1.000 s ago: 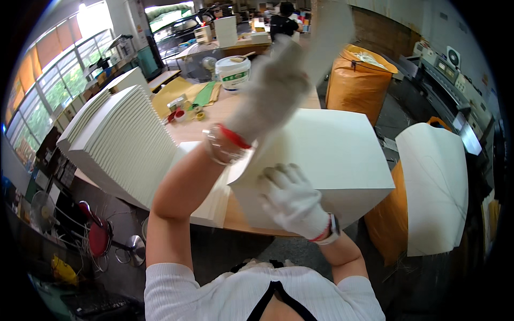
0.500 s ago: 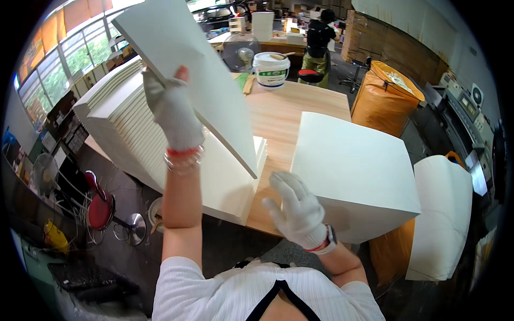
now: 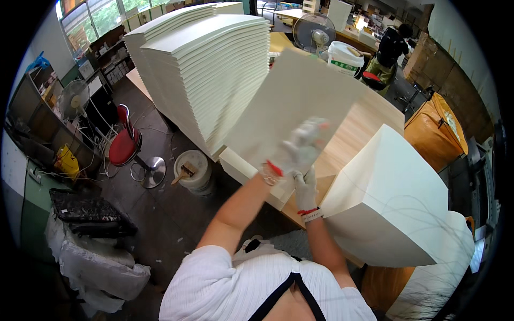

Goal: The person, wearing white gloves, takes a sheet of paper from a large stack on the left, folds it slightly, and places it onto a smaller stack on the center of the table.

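A flat off-white board (image 3: 292,96) is held up at a tilt in front of me, between a tall stack of white boards (image 3: 214,69) and a large white stack (image 3: 399,182) on the right. My left hand (image 3: 300,147), in a white glove, lies against the board's near face; motion smears its fingers. At the board's lower edge my gloved right hand (image 3: 306,190) is closed on it, fingers pointing up and partly covered by the left hand. Beneath them shows the wooden tabletop (image 3: 367,120).
A white bucket (image 3: 345,58) and a fan (image 3: 316,35) are beyond the board. On the floor at left are a bucket with a brush (image 3: 194,172) and a red stool (image 3: 124,144). An orange sack (image 3: 436,131) stands at right; a person (image 3: 392,48) works farther back.
The view has turned left. The board has gone from high over the left stack to in front of me. My right hand, formerly apart beside the right stack, now meets its lower edge.
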`<state>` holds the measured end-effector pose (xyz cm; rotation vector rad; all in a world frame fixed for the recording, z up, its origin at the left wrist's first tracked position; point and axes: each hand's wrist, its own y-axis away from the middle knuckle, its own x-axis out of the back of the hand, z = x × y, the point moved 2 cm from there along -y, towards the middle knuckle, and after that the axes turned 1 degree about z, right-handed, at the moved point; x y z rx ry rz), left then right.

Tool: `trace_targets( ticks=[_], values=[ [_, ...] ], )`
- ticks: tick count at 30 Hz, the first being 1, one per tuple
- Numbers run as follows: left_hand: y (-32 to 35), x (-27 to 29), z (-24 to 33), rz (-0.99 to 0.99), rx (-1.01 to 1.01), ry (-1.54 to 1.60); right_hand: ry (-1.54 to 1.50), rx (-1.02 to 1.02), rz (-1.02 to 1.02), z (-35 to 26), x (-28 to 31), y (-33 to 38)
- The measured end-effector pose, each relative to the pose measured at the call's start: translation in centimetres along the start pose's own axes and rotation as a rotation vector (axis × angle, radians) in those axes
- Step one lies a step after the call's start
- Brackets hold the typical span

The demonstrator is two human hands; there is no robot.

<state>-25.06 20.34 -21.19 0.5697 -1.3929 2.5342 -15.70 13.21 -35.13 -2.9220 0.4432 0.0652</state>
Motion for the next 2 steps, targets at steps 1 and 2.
trace_targets(
  ticks=[1, 2],
  values=[
    [2.93, 1.25, -4.51, -0.015, -0.005, -0.062, 0.122, -0.292, -0.090, -0.35, 0.33, 0.00],
    [3.33, 0.97, -4.67, -0.030, 0.001, -0.053, 0.210, -0.395, -0.097, -0.08, 0.62, 0.16]
  ],
)
